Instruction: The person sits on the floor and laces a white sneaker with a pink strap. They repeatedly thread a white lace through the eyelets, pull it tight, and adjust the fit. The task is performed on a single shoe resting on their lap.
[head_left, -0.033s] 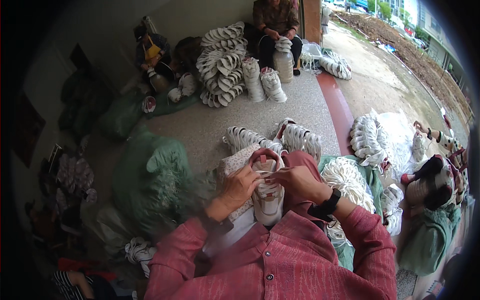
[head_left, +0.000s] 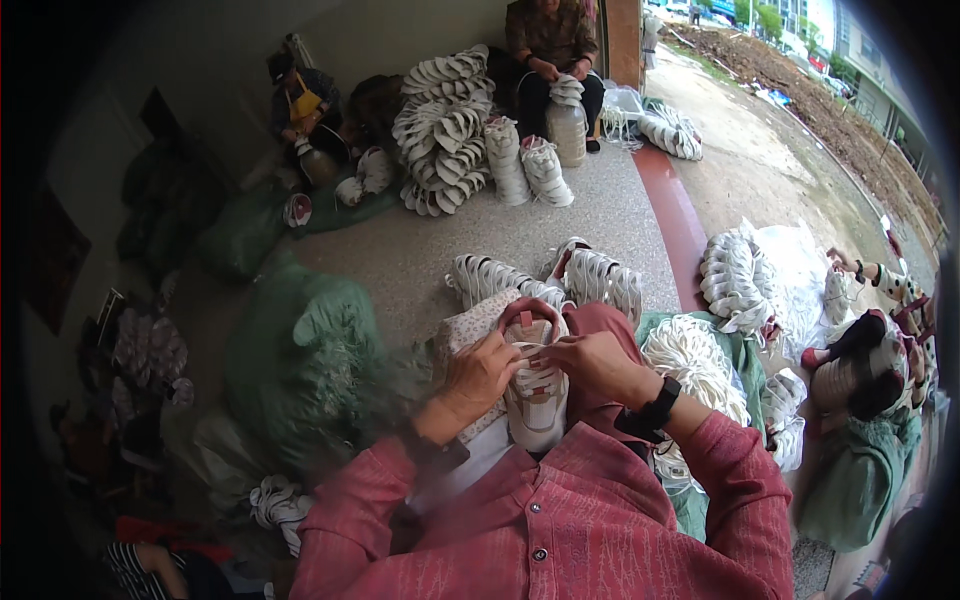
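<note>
A white and beige shoe upper [head_left: 538, 418] with a dusty-red lining stands on my lap, its collar pointing away from me. White shoelace [head_left: 528, 348] crosses its front in several rows. At the upper's left edge, my left hand [head_left: 476, 376] is closed, its fingertips pinching the lace near the top rows. From the other side my right hand [head_left: 606, 366] pinches the lace too, close to the tongue. The fingers partly hide the upper eyelets. Just beyond the collar lie two rows of stacked white shoe uppers [head_left: 606, 282].
A green sack [head_left: 305, 345] bulges at my left. Bundled white laces [head_left: 695, 360] lie on green sacking at my right. Farther off, tall stacks of uppers [head_left: 443, 130] stand near two seated people. Another person's hand [head_left: 842, 260] reaches among white uppers at far right.
</note>
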